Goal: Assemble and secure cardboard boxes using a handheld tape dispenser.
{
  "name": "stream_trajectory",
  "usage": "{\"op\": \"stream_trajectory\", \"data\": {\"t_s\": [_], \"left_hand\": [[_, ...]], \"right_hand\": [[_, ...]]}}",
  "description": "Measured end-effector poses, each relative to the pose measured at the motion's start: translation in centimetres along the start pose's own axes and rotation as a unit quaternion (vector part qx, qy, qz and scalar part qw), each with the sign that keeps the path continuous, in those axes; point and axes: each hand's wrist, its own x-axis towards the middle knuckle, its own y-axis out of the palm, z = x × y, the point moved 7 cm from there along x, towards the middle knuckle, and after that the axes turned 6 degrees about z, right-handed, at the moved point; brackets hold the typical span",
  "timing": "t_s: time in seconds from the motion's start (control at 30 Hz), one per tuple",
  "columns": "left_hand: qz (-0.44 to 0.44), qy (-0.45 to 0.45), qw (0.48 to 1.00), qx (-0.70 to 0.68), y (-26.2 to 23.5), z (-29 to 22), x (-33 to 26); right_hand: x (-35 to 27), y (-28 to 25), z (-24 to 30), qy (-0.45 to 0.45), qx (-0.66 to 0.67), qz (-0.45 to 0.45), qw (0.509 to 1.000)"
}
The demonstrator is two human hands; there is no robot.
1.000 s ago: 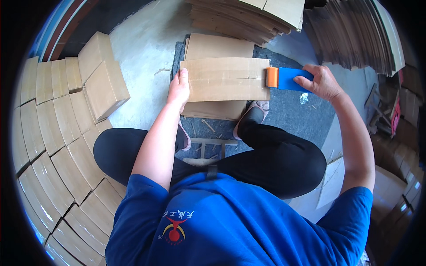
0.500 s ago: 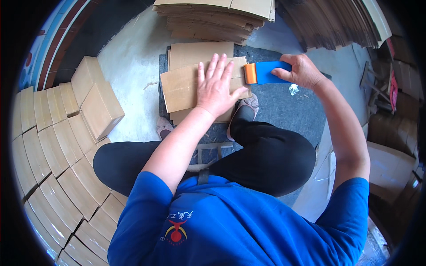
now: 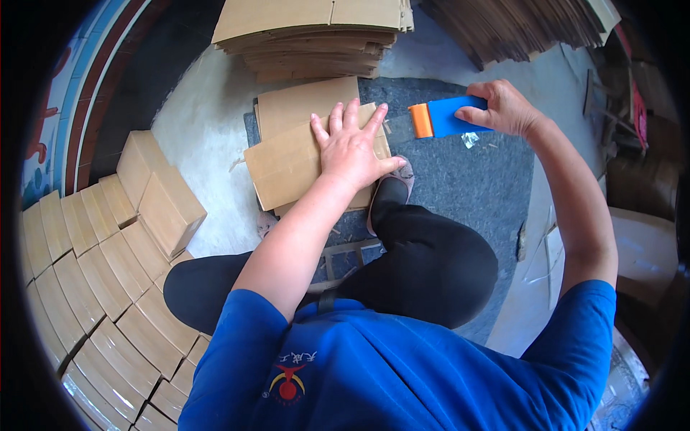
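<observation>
My left hand (image 3: 351, 147) lies on a small brown cardboard box (image 3: 287, 169) with its fingers spread, covering part of its top. A blue tape dispenser (image 3: 449, 118) with an orange front part is gripped at its back end by my right hand (image 3: 507, 108). The dispenser is held off the box's right end, with a gap between them. A faint strip of clear tape (image 3: 399, 131) seems to span that gap. Another piece of cardboard (image 3: 295, 104) shows beyond the box.
Finished-looking boxes (image 3: 93, 287) are stacked along the left, with a larger box (image 3: 162, 194) on top. Flat cardboard piles (image 3: 316, 36) stand at the far side and far right. A dark mat (image 3: 467, 179) covers the floor around my feet, with a crumpled shiny scrap (image 3: 470, 140) on it.
My right hand has drawn the tape dispenser rightward, away from the box's end. My left hand remains on the box, its fingers spread wider, and the whole view has shifted slightly.
</observation>
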Motion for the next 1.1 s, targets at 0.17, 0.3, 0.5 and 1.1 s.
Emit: {"op": "stream_trajectory", "data": {"t_s": [0.17,0.3,0.5,1.1], "left_hand": [[0.055,-0.022,0.998,0.029,-0.4,0.1,0.9],[0.055,-0.008,0.998,0.034,0.1,0.2,1.2],[0.022,0.036,0.999,0.025,0.2,0.4,1.4],[0.215,0.015,0.975,0.059,-0.3,-0.8,3.1]], "right_hand": [[0.0,-0.5,0.1,-0.017,0.010,0.005,1.000],[-0.8,0.5,0.8,-0.022,-0.001,-0.020,1.000],[-1.0,1.4,1.2,-0.004,-0.025,-0.032,0.999],[-3.1,0.3,4.0,-0.012,-0.097,-0.076,0.992]]}}
